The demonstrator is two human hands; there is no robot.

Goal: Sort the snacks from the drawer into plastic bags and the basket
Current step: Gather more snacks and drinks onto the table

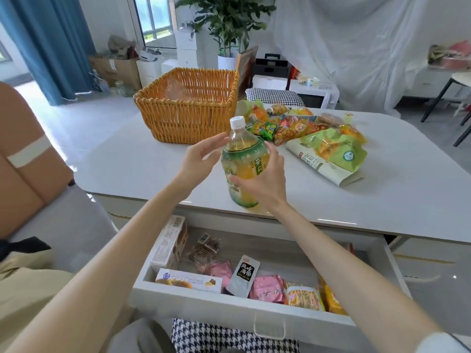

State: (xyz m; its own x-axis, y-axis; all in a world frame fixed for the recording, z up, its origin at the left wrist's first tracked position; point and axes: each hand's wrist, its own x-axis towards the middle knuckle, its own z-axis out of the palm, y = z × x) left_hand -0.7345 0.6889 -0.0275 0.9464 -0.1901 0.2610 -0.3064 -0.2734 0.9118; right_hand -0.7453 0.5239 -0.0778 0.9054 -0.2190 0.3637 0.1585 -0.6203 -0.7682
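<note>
A tea bottle point(242, 159) with a white cap and green-yellow label stands near the front edge of the white table point(132, 169). My right hand point(262, 179) grips its lower body. My left hand point(201, 156) has straight fingers touching the bottle's shoulder. A wicker basket point(183, 115) with clear plastic inside sits at the back left of the table. A heap of snack packets point(300, 126) and a large green bag point(334, 151) lie to the right. Below, the open drawer point(244, 312) holds boxes, pink packets and pouches.
An orange sofa point(23, 154) is on the left. A houndstooth cushion point(275, 95) and a white cabinet stand behind the table. A black-legged chair point(456, 98) is at the far right. A potted plant point(226, 26) and cardboard boxes line the far wall.
</note>
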